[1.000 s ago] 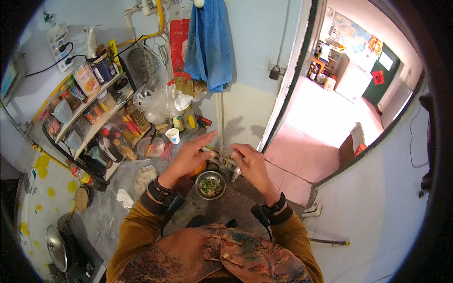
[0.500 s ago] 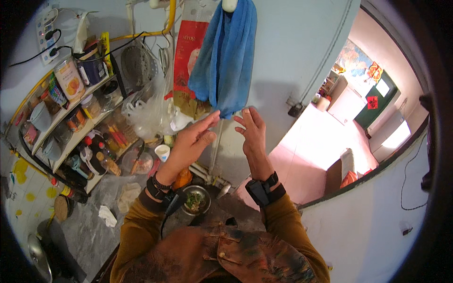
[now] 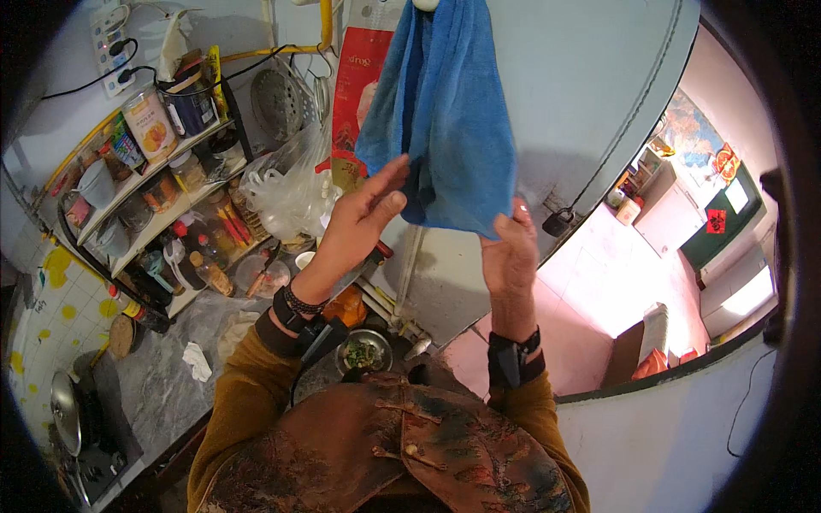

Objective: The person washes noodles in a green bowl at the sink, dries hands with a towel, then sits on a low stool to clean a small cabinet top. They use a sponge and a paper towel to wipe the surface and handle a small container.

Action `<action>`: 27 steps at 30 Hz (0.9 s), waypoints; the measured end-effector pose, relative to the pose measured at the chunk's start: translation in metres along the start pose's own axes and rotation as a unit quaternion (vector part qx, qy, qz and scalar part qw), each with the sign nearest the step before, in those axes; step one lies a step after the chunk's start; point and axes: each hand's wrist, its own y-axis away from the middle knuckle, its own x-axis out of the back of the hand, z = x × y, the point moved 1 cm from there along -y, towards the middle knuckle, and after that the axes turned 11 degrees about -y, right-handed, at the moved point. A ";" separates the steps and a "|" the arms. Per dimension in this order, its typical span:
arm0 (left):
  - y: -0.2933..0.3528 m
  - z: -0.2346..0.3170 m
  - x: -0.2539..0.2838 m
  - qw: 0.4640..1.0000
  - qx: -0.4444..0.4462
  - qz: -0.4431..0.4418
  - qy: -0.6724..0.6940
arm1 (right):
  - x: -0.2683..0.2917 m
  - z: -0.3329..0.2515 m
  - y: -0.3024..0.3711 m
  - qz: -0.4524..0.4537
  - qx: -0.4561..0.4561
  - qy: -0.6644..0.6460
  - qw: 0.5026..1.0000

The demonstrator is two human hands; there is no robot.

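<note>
A blue towel hangs on the wall from a white hook at the top of the view. My right hand pinches its lower right corner and draws it out to the side, so the cloth spreads. At the towel's lower left edge is my left hand, open, the fingers stretched toward the cloth and the thumb apart. Its fingertips overlap the towel; whether they press on it I cannot tell.
Left of the towel hang a red paper bag, clear plastic bags and a skimmer. A crowded shelf rack stands on the grey counter. Below my hands sits a metal bowl with greens. A doorway opens at right.
My right hand has moved right and taken hold of the towel's corner, pulling the cloth wider. My left hand has come up against the towel's left side. The view has shifted slightly.
</note>
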 end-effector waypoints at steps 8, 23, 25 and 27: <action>-0.015 0.007 -0.033 0.952 0.089 -0.026 0.291 | -0.061 -0.049 -0.014 -0.454 0.180 0.350 0.800; -0.032 0.049 -0.068 0.969 0.061 0.150 0.186 | -0.035 0.070 0.002 -0.056 -0.004 0.074 0.996; -0.035 0.046 -0.064 0.971 0.020 0.168 0.167 | -0.042 0.062 0.001 -0.108 -0.007 0.095 0.990; -0.035 0.044 -0.059 0.974 0.013 0.160 0.157 | -0.047 0.049 -0.003 -0.173 0.031 0.093 0.980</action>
